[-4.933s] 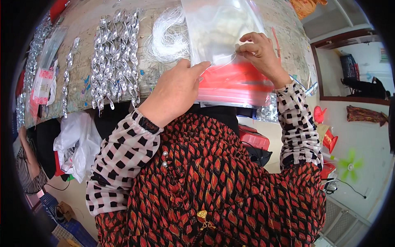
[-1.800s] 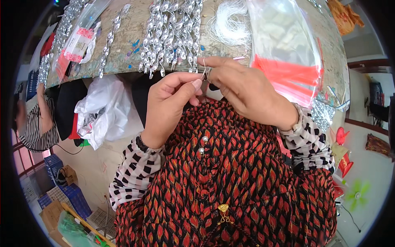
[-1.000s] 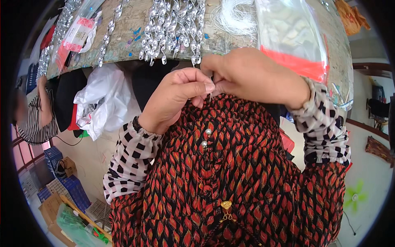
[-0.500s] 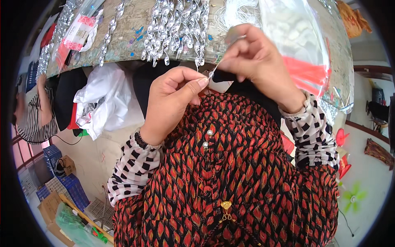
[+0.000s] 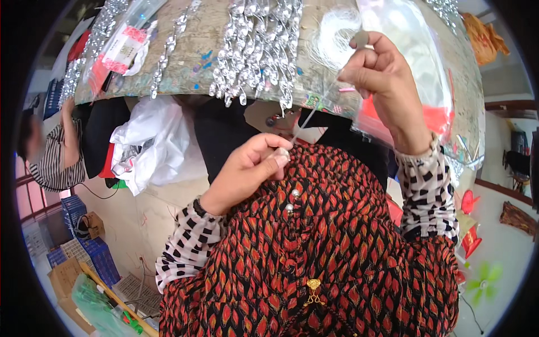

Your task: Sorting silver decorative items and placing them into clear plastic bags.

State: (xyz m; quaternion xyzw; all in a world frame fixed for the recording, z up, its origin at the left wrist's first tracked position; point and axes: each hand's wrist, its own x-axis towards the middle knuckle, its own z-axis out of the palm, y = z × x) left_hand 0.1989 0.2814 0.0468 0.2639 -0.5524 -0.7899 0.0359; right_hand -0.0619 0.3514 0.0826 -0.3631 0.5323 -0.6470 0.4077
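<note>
At the near edge of the table, I see thread run slantwise between the left hand and right hand. The left pinches it low; the right pinches it higher, apparently for tension. Strips and skein lie beyond, seemingly for easy reach.

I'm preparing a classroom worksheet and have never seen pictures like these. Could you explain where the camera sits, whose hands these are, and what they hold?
There is no machine here: a person works with two bare hands. Every picture comes from one wide fisheye camera on that person's head, looking down, so straight edges bend near the rim.

The left hand and right hand each pinch a thin pale thread between their fingers, stretching it slantwise. On the worn table lie twisted silver strands, a loose white string coil and clear plastic bags with red near one end.
</note>
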